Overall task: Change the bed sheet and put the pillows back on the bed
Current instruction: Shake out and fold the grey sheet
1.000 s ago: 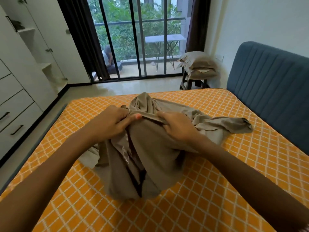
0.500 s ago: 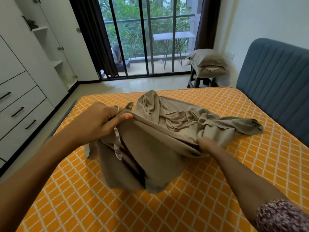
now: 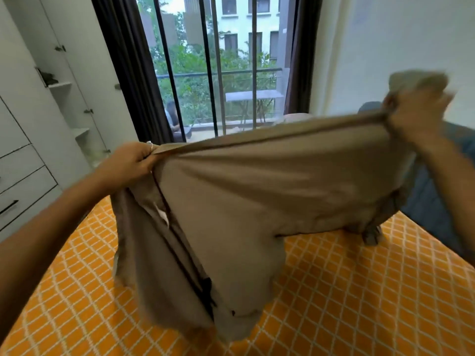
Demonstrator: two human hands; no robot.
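A taupe bed sheet (image 3: 257, 191) hangs stretched in the air above the orange, white-latticed mattress (image 3: 347, 291). My left hand (image 3: 131, 160) grips its top hem at the left. My right hand (image 3: 416, 114), blurred and raised higher at the right, grips the same hem with a bunch of cloth above the fist. The sheet's lower folds dangle down to the mattress. The pillows are mostly hidden behind the sheet; only a pale sliver (image 3: 295, 116) shows above its edge.
A blue padded headboard (image 3: 437, 201) stands at the right. White wardrobe drawers (image 3: 23, 181) line the left wall. Behind the bed are dark curtains (image 3: 128, 73) and a barred glass door (image 3: 213, 73), with a person sitting on the balcony (image 3: 173, 119).
Both hands have lifted the sheet off the mattress and pulled apart, the right hand swinging up and to the right. The crumpled sheet is now spread taut between them.
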